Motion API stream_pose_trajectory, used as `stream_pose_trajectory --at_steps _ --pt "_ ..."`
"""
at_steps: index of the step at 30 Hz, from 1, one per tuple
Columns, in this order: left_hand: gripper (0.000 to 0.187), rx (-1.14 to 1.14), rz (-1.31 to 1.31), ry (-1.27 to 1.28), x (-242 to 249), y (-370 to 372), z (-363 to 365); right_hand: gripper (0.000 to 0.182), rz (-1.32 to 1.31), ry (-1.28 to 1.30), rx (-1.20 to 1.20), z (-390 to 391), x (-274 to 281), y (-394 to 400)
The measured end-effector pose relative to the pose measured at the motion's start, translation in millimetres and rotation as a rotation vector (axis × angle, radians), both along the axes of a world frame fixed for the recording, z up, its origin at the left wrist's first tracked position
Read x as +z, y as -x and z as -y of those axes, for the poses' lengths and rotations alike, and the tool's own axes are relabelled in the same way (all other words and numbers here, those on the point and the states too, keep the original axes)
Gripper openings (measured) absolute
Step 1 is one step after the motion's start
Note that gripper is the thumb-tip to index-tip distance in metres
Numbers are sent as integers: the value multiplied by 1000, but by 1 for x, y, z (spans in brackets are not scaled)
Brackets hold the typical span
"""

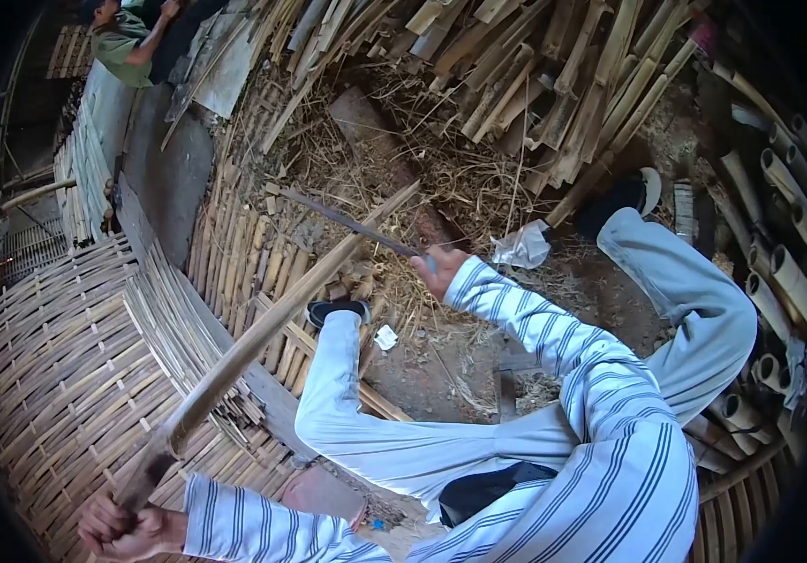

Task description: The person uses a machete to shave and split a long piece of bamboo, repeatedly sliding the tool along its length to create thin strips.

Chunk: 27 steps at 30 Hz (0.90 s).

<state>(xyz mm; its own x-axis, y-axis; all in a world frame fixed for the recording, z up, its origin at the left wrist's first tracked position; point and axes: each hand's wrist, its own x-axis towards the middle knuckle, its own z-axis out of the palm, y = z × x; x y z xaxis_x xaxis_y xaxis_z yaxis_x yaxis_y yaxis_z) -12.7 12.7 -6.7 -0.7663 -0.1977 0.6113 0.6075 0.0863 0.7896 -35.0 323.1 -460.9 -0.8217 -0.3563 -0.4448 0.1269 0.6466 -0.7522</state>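
Observation:
My left hand [122, 527] is at the bottom left, its fingers wrapped round the lower end of a long split bamboo pole [263, 324]. The pole slants up to the right and narrows to a tip near the middle of the view. My right hand [441, 270] is closed on the handle of a long-bladed knife [352, 223]. The dark blade points up and left and crosses the pole near its upper end; whether the two touch I cannot tell. Part of the knife's handle is hidden by my fingers.
Woven bamboo panels [75, 366] lie at the left. Split bamboo [600, 75] is heaped at the top right, with cut tubes [792, 281] at the right edge. Shavings, a plastic bag [521, 246] and a log [366, 127] lie ahead. Another person [124, 47] is at the top left.

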Motion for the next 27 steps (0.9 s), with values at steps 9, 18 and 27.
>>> stream_pose_trajectory --at_steps 9,18,27 --pt "52 435 -388 828 -18 -2 61 64 236 -188 -646 25 -143 41" --pt "43 221 -177 315 -2 -9 83 57 273 -83 -533 29 -135 28" --pt "37 -299 41 -141 -5 0 35 65 331 -219 -632 29 -152 53"
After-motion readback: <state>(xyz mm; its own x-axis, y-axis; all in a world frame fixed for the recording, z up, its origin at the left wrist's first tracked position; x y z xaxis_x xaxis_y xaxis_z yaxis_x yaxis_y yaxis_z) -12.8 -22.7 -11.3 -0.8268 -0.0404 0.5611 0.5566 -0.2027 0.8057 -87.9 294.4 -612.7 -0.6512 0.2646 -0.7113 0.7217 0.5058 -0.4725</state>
